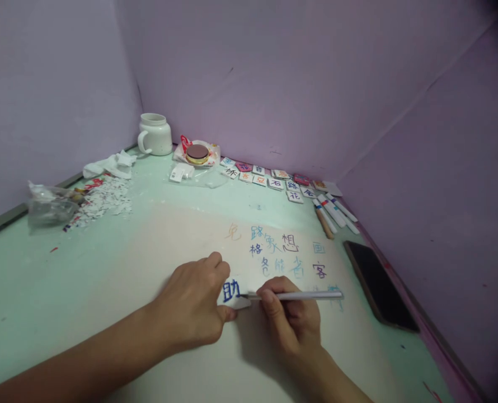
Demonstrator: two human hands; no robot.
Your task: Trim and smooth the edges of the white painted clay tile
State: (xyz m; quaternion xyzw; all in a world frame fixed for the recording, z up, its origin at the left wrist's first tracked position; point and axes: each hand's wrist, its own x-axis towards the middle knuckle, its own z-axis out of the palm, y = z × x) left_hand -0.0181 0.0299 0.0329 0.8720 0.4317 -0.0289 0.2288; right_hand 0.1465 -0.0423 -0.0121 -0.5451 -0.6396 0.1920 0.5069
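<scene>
A small white block marked with a dark-blue Chinese character (232, 292) sits low and central above a broad off-white sheet (177, 235), pinched between the curled fingers and thumb of the left hand (196, 296), which hides its left edge. The right hand (293, 316), closed in a writing grip, holds a slim silver metallic pen-shaped tool (303, 295), its dark tip at the block's right side. Hand and tool partly cover blue characters at the sheet's lower right; other coloured characters run above.

A black rectangular smartphone (381, 285) lies right of the hands. Beyond it are white capped markers (333, 210) beside a brown-handled tool (324, 224), then small white lettered tiles (275, 183) near the lilac wall (253, 73). Farther left, a brown-topped round container (197, 152) rests on plastic wrapping, near a glossy white mug (160, 139). White shredded scraps (108, 201) and a crumpled clear plastic bag (51, 210) occupy the pale-green tabletop's (22, 280) left side.
</scene>
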